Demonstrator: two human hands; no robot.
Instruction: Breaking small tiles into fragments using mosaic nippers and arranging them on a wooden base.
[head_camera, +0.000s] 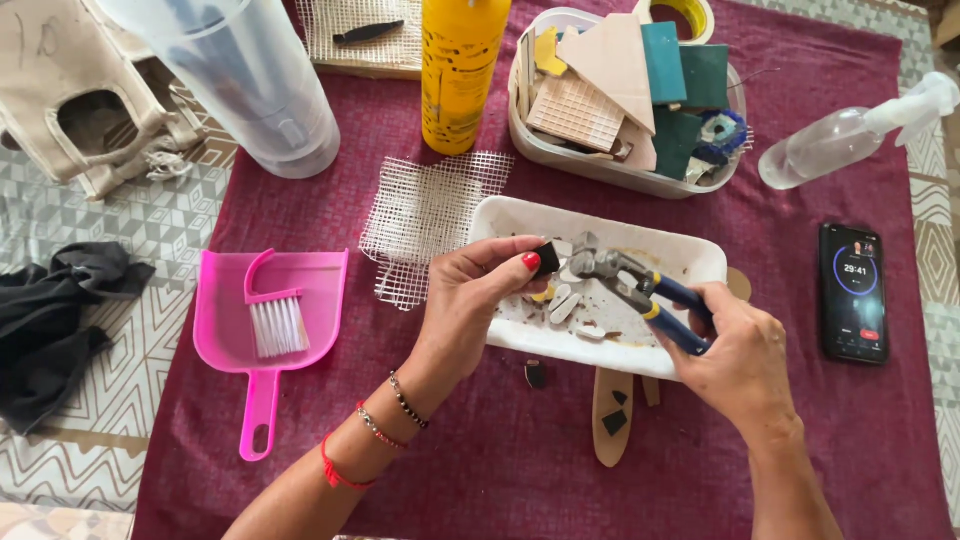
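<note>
My left hand (478, 298) pinches a small dark tile piece (547, 258) over a white tray (700, 262). My right hand (738, 358) grips blue-and-yellow-handled tile nippers (640, 292), whose metal jaws sit right next to the tile piece. Several pale tile fragments (566, 305) lie in the tray below. A dark chip (536, 374) lies on the maroon cloth (480, 450) just in front of the tray, beside a wooden stick (611, 420) bearing a dark piece.
A white tub of tile pieces (600, 165), a yellow bottle (458, 75), mesh sheet (425, 205), clear jug (255, 85), spray bottle (845, 135), phone with a timer (854, 292), pink dustpan with brush (268, 320) and black cloth (50, 325) surround the tray.
</note>
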